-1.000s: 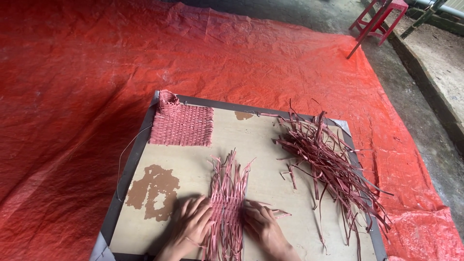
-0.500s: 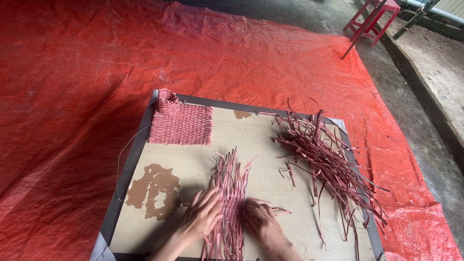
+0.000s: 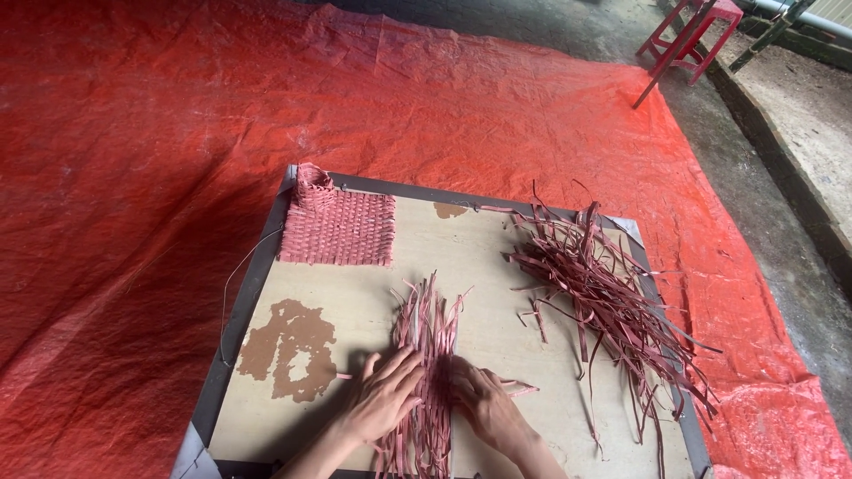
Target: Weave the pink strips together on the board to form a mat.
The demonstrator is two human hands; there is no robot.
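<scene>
Both hands, left hand (image 3: 383,401) and right hand (image 3: 484,404), press flat, fingers spread, on the pink strips (image 3: 428,355), as before; nothing is gripped.

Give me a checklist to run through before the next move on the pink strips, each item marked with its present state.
1. Left hand flat on the laid-out strips: ok.
2. Right hand pressing the same strips from the other side: ok.
3. Strips lying side by side, roughly parallel on the board: ok, though the far ends fan out.
4. Loose strip pile on the board, to the right: ok.
5. Finished woven square apart from the work area: ok.
6. Strips interlaced under the palms: cannot tell, hands cover them.
</scene>
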